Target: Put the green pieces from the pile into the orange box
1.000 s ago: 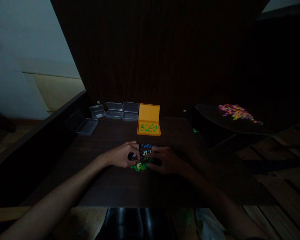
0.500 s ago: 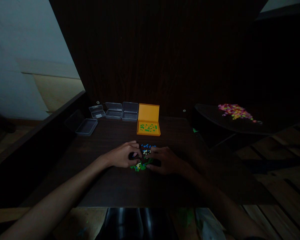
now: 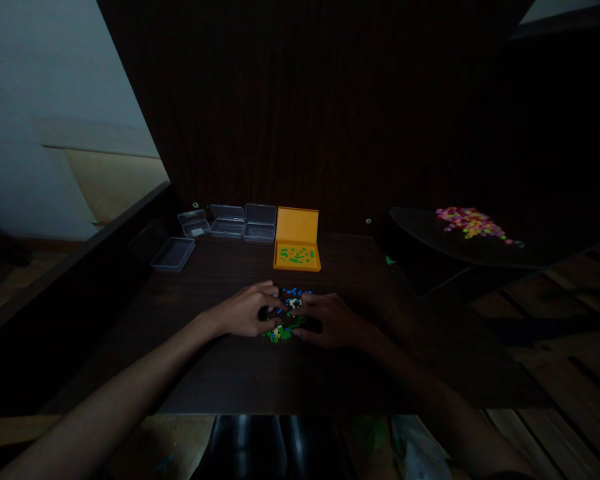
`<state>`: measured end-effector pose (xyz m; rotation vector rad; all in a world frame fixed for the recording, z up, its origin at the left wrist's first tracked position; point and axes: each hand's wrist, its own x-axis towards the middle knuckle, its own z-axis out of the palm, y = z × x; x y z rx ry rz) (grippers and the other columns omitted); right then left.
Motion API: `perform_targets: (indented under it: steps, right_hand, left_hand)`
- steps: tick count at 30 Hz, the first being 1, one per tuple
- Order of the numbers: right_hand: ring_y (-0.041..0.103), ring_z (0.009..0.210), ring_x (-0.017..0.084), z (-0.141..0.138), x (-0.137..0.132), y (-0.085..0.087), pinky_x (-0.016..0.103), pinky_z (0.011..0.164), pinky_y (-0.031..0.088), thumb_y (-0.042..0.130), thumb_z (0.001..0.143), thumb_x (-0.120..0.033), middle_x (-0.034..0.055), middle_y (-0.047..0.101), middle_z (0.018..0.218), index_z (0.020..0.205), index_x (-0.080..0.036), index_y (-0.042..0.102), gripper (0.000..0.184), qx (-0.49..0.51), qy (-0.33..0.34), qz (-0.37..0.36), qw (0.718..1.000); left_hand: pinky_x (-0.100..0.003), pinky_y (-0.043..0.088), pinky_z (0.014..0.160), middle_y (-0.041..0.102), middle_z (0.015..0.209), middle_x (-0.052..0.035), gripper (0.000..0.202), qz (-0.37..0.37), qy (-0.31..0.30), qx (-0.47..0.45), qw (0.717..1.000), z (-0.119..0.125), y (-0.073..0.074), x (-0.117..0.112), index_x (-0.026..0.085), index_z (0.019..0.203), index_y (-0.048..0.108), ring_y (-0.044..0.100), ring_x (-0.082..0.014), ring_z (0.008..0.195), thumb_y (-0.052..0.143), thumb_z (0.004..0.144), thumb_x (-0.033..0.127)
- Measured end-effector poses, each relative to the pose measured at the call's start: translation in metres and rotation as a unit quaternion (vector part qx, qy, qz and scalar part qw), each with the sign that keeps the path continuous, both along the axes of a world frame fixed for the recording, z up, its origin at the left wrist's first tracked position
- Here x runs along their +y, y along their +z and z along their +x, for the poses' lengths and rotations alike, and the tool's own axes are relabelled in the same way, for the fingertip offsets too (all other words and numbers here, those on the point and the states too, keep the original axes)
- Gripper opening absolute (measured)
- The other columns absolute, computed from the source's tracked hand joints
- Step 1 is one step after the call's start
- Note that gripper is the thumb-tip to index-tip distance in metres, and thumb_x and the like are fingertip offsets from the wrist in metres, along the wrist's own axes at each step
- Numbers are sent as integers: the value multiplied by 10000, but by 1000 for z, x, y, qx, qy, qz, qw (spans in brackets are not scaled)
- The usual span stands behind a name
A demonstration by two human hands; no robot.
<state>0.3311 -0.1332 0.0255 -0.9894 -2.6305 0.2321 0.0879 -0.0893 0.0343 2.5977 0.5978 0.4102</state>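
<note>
At the far left a pale wall (image 3: 55, 67) ran out of view, and your left forearm (image 3: 145, 373) was cut off by the lower edge. On the table (image 3: 220, 380), a clear tray (image 3: 174, 255) lay beside a dim pane (image 3: 147, 241), which was too dark to tell whether it was the tray's raised lid. Next stood a small clear case (image 3: 195, 223) with a white patch (image 3: 197, 232), perhaps a label, too small to read, then two more clear cases, one (image 3: 227, 229) just beside the other (image 3: 260, 232), both with lids up. Your left hand (image 3: 250, 310) was half curled, thumb and forefinger apart at the left side of the loose pieces (image 3: 293, 292); you covered part of that heap, so whether you pinched one could not be told. The pieces, blue, whitish and green, lay between your hands, nearer to you than the open yellow box (image 3: 297, 223), whose base held green bits (image 3: 295, 261). Your right hand (image 3: 333, 321) sat in shadow at the heap's right side, fingers loosely bent and parted; its grip, too, could not be told. Farther right, a green scrap (image 3: 390, 261) showed faintly, and bright beads (image 3: 473, 223), blurred together, lay on a dark shelf (image 3: 420, 223) whose far side sank into blackness.
</note>
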Motion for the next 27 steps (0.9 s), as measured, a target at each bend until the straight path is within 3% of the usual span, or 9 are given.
perform_targets:
  steps: [17, 27]
  right_hand:
    - [666, 863, 192, -1, -1, -1, 284, 714, 481, 632, 877, -469, 71, 697, 1041, 1127, -221, 692, 357, -5, 4, -17, 1000]
    - [671, 903, 208, -1, -1, -2, 303, 739, 491, 635, 872, -484, 81, 691, 1091, 1125, -219, 691, 371, -16, -1, -10, 1000]
  left_hand:
    - [-286, 427, 785, 599, 802, -25, 66, -13, -11, -23, 1000, 2, -1, -1, 161, 760, 661, 552, -172, 826, 624, 814, 152]
    - [-285, 432, 767, 596, 794, -26, 131, -28, -17, -42, 999, 2, 1, -2, 180, 888, 725, 551, -173, 820, 616, 820, 153]
